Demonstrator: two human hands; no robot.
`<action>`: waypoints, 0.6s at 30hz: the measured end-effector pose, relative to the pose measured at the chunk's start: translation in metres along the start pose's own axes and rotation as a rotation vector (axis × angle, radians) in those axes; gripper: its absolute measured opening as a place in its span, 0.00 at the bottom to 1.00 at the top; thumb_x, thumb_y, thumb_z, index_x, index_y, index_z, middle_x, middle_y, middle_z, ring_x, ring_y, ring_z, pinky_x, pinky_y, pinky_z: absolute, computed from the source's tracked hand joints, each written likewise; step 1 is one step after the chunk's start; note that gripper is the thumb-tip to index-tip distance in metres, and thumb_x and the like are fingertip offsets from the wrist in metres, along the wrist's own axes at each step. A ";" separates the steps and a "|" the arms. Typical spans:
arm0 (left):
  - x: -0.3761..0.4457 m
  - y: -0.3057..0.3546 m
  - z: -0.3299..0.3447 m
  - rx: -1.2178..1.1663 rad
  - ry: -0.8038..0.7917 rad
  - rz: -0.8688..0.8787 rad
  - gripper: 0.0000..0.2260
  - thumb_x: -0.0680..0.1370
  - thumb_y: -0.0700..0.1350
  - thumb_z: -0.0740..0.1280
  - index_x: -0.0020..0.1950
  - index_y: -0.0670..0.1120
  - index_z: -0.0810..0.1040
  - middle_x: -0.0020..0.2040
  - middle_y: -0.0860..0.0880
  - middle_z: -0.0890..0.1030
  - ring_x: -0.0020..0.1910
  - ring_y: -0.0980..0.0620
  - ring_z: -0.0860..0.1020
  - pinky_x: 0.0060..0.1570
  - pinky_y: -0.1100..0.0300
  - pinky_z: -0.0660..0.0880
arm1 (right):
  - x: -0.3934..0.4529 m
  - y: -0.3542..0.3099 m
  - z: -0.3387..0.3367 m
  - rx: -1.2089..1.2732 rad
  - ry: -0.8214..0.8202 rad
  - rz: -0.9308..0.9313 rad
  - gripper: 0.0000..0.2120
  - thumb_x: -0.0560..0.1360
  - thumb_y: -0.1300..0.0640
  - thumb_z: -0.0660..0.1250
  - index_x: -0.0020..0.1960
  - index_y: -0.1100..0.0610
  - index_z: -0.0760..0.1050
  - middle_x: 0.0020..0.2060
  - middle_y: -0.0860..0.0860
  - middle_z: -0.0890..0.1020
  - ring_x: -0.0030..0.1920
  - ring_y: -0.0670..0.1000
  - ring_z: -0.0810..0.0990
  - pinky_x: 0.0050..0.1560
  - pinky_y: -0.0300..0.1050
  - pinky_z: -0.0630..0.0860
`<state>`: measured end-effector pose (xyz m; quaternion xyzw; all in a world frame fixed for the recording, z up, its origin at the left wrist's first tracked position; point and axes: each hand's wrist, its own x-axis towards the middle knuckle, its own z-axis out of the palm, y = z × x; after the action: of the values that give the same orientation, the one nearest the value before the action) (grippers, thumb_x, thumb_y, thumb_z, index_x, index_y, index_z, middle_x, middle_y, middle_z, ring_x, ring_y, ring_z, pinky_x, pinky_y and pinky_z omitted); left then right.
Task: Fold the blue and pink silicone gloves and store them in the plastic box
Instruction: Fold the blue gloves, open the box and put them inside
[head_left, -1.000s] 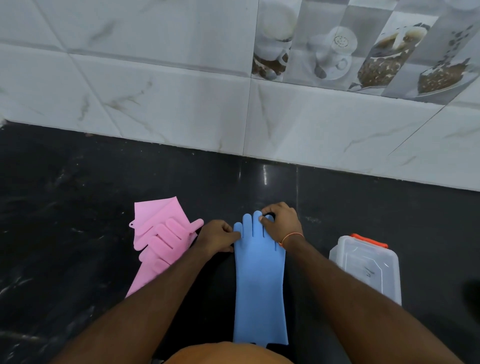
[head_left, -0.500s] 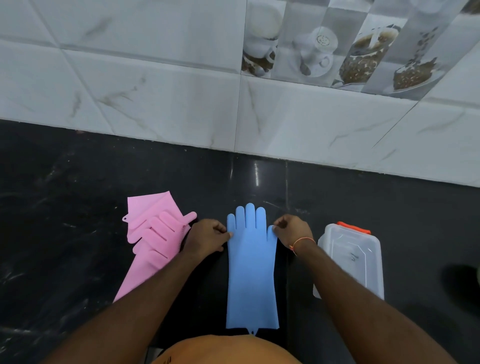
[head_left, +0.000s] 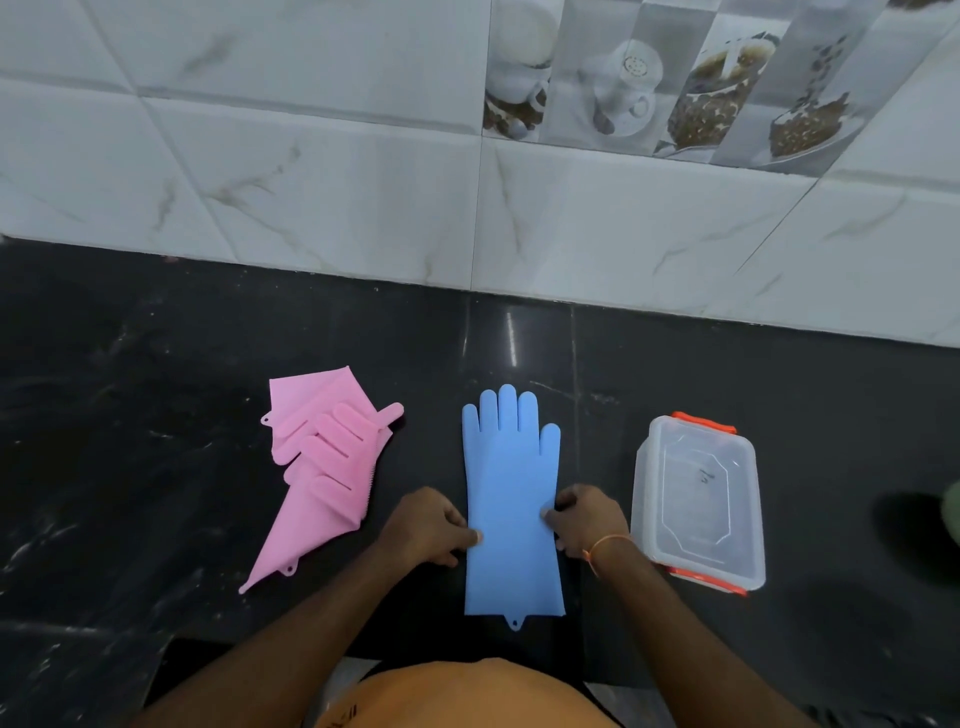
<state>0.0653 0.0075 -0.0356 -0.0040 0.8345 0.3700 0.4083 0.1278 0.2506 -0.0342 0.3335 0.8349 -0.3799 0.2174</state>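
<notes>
Head view: the blue glove (head_left: 511, 499) lies flat on the black counter (head_left: 156, 467), fingers pointing far toward the tiled wall (head_left: 311, 182), cuff near the person. The left hand (head_left: 428, 527) pinches its left edge about midway down, fingers curled with the thumb on the silicone; the right hand (head_left: 587, 522) grips the right edge at the same level, fingers curled onto it. This looks like the start of the first fold of the blue glove. The next move probably calls for lifting one end and laying it over the other while both edges stay aligned.

The pink gloves (head_left: 322, 462) lie in a loose, overlapping heap to the left, apart from the blue one and not neatly folded. The plastic box (head_left: 698, 501) sits just right of the right hand with its clear lid seemingly on and orange clips at the far and near ends; it will likely need opening. Bare counter stretches far of the glove up to the wall, leaving room to fold; the counter's near edge runs close below the cuff.
</notes>
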 end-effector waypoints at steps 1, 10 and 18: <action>-0.005 -0.004 0.004 0.004 0.012 0.007 0.08 0.74 0.48 0.83 0.42 0.45 0.89 0.40 0.51 0.90 0.34 0.51 0.89 0.44 0.55 0.88 | -0.008 0.006 0.004 0.018 0.001 0.003 0.07 0.78 0.50 0.75 0.53 0.48 0.79 0.44 0.48 0.85 0.42 0.50 0.87 0.49 0.52 0.87; -0.031 -0.024 0.024 0.097 0.115 0.123 0.09 0.74 0.52 0.81 0.41 0.49 0.86 0.33 0.54 0.88 0.31 0.57 0.86 0.42 0.57 0.85 | -0.051 0.039 0.021 0.190 0.064 -0.041 0.09 0.75 0.54 0.79 0.48 0.50 0.79 0.39 0.48 0.86 0.36 0.51 0.87 0.41 0.52 0.87; -0.037 -0.036 0.000 0.643 0.199 0.812 0.09 0.85 0.47 0.68 0.63 0.50 0.86 0.58 0.52 0.84 0.51 0.52 0.84 0.51 0.53 0.83 | -0.061 0.072 0.007 -0.394 0.173 -0.683 0.11 0.84 0.54 0.66 0.64 0.48 0.80 0.61 0.45 0.82 0.56 0.47 0.81 0.59 0.39 0.80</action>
<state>0.1009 -0.0297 -0.0328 0.4100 0.8749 0.2215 0.1314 0.2224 0.2566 -0.0363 0.0195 0.9698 -0.2337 0.0674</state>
